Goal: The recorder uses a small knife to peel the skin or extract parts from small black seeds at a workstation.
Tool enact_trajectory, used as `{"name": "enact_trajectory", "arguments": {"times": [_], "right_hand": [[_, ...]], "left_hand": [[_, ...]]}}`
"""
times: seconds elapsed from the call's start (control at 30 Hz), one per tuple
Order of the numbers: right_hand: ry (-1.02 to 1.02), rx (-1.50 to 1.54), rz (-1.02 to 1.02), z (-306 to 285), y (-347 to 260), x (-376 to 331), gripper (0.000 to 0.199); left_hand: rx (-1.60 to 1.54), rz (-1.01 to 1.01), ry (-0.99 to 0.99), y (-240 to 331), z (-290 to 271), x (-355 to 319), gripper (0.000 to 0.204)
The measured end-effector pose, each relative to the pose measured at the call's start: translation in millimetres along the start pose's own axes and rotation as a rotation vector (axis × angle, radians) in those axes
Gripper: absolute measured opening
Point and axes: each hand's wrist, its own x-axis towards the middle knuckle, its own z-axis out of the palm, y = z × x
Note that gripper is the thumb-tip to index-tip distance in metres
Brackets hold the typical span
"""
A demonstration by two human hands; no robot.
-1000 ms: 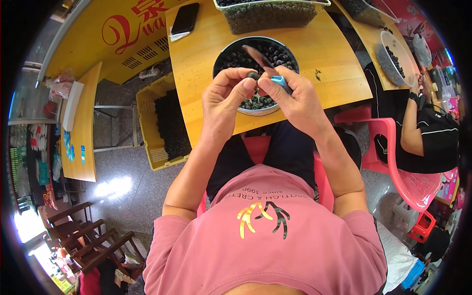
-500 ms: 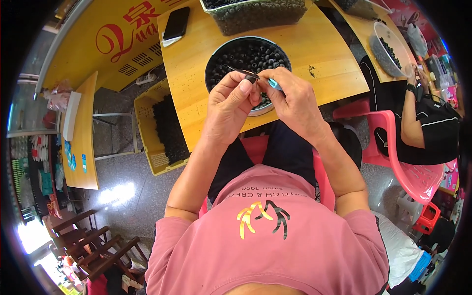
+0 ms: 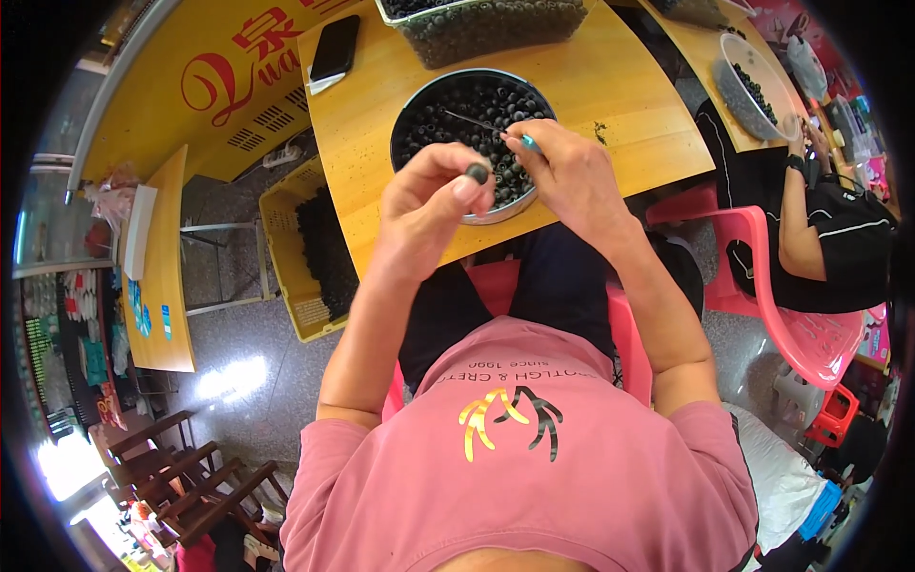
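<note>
My left hand (image 3: 429,200) pinches one small dark round bead (image 3: 476,173) between thumb and fingertips, just over the near rim of a round metal bowl (image 3: 408,114) full of the same dark beads. My right hand (image 3: 562,172) holds a thin needle-like tool with a teal handle (image 3: 527,143); its long thin tip points left across the bowl. The two hands are a little apart. The bowl stands on a wooden table (image 3: 610,86).
A clear tub of dark beads (image 3: 486,24) sits behind the bowl, a black phone (image 3: 335,48) at the table's far left. A yellow crate (image 3: 300,253) with dark contents stands on the floor to the left. Another person (image 3: 820,219) sits on a pink chair at right beside a second bowl (image 3: 748,86).
My hands, earlier close together over the bowl, have drawn apart. The left hand now holds a single bead clear of the right hand's tool.
</note>
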Motion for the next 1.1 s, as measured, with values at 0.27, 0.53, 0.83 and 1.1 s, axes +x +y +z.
{"name": "enact_trajectory", "arguments": {"times": [0.27, 0.53, 0.83, 1.1], "right_hand": [[-0.078, 0.114, 0.127, -15, 14, -1, 0.019], [-0.08, 0.164, 0.188, -15, 17, -8, 0.02], [-0.024, 0.153, 0.157, -26, 6, -11, 0.019], [-0.051, 0.266, 0.264, -27, 2, -11, 0.019]], "left_hand": [[0.963, 0.015, 0.613, 79, -94, -60, 0.016], [1.354, 0.042, 0.329, 75, -69, -36, 0.011], [1.949, 0.047, -0.51, -12, -39, 52, 0.015], [1.51, -0.091, -0.203, -8, -34, 50, 0.025]]}}
